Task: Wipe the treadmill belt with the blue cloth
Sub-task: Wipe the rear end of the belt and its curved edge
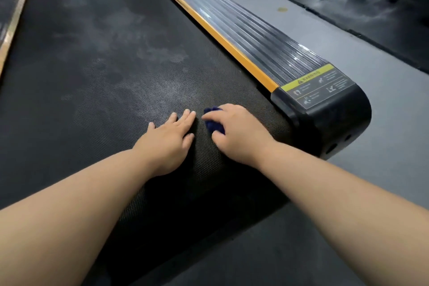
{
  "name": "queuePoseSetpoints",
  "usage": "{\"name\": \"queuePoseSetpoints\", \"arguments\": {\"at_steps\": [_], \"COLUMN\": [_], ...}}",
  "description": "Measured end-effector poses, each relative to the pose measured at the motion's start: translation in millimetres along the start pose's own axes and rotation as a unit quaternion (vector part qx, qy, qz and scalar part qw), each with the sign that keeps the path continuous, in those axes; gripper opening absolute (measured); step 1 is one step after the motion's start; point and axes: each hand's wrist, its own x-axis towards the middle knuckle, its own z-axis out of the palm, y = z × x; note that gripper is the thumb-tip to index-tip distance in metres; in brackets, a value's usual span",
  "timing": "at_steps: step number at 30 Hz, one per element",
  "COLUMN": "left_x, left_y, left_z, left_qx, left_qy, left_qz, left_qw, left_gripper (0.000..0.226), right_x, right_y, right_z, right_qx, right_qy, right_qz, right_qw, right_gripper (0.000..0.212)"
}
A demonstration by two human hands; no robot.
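Two hands on the treadmill belt, cloth bunched in the right.

The left hand lies flat, fingers straight, on the dimpled black treadmill belt. Just beside it, the right hand curls round the crumpled blue cloth, mostly hidden beneath the palm. Beyond runs a ribbed side rail, orange-edged, its warning label too blurred to read.
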Motion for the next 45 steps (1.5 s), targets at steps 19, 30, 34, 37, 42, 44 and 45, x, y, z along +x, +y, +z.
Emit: {"name": "queuePoseSetpoints", "arguments": {"at_steps": [19, 30, 34, 37, 42, 44, 45], "left_x": [-45, -66, -70, -68, -69, -72, -74], "left_y": [-36, -40, -45, -43, -37, -33, -30], "left_z": [-3, 6, 5, 13, 9, 6, 6], "left_qx": [-0.033, -0.022, -0.036, -0.032, -0.023, -0.011, -0.004], "left_qy": [-0.004, 0.059, 0.034, 0.037, 0.021, 0.019, 0.023], "left_qz": [-0.020, -0.084, -0.069, -0.068, -0.074, -0.075, -0.073], "left_qw": [0.999, 0.995, 0.996, 0.996, 0.997, 0.997, 0.997], "left_gripper": [0.058, 0.059, 0.059, 0.058, 0.058, 0.056, 0.056], "right_x": [10, 10, 14, -1, -38, -53, -58], "right_y": [15, -74, -4, 2, -56, -51, -43], "right_z": [-6, 47, 5, 4, 35, 33, 30], "right_qx": [-0.112, -0.014, -0.092, -0.094, -0.055, -0.040, -0.051], "right_qy": [0.035, -0.019, 0.032, 0.070, 0.082, 0.069, 0.068], "right_qz": [0.052, -0.072, 0.081, 0.142, 0.027, -0.025, -0.042], "right_qw": [0.992, 0.997, 0.992, 0.983, 0.995, 0.996, 0.995], "right_gripper": [0.034, 0.033, 0.034, 0.040, 0.048, 0.046, 0.046]}}
